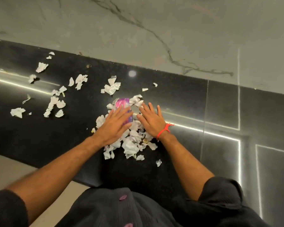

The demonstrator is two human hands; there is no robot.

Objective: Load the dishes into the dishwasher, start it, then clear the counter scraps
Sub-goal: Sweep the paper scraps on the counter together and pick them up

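Torn white paper scraps are heaped in a pile [131,145] on the black counter [179,99]. A pink and purple wrapper [122,103] lies at the pile's far side. My left hand [112,126] lies flat with straight fingers on the pile's left side, partly over the wrapper. My right hand [152,120], with a red band at the wrist, lies flat on the pile's right side. Both hands bracket the heap and hold nothing.
More loose scraps [56,102] are scattered over the counter to the left, some near the marble backsplash [138,30]. A few stray bits [158,162] lie near the counter's front edge. Light floor shows at the lower left.
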